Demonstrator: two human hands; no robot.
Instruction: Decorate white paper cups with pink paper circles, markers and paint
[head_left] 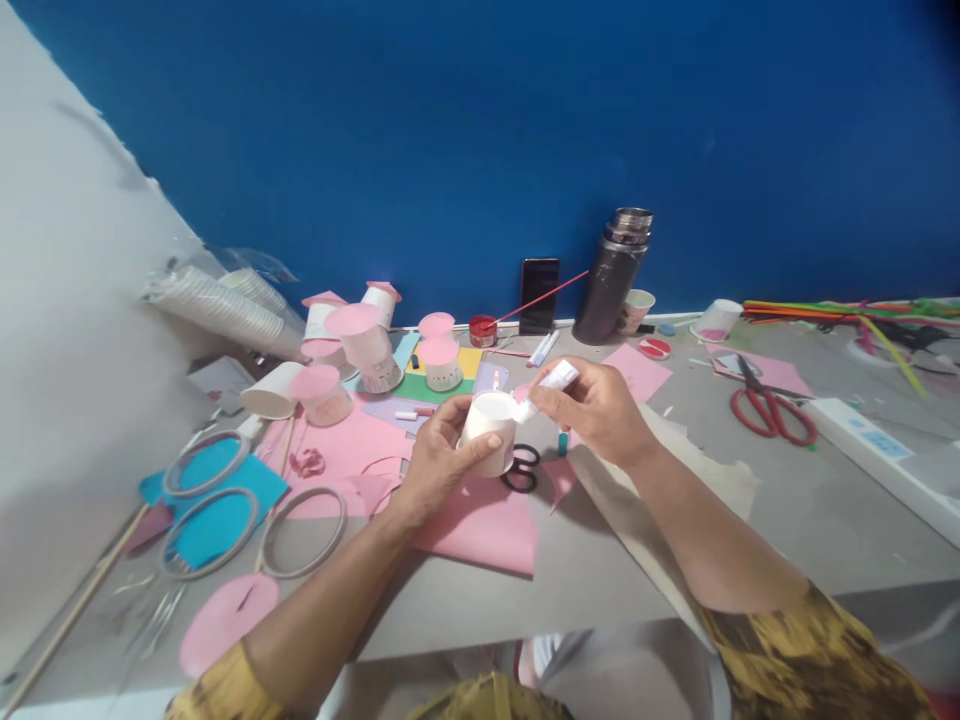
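Observation:
My left hand (pixel 442 455) is wrapped round a white paper cup (pixel 489 432), thumb across its front, above the table. My right hand (pixel 596 412) pinches a small white tube (pixel 561 375), perhaps glue, slanted with its lower end at the cup's right rim. Whether that end touches the rim I cannot tell. Black-handled scissors (pixel 523 470) lie just behind and below the cup, their blades hidden. Pink paper (pixel 480 540) is spread under my left hand.
Several cups topped with pink paper discs (pixel 352 320) stand at the back left. Embroidery hoops (pixel 304 532) lie at the left front. Red scissors (pixel 772 415) and a white power strip (pixel 885 460) lie right. A flask (pixel 611 285) and phone (pixel 539 296) stand against the blue wall.

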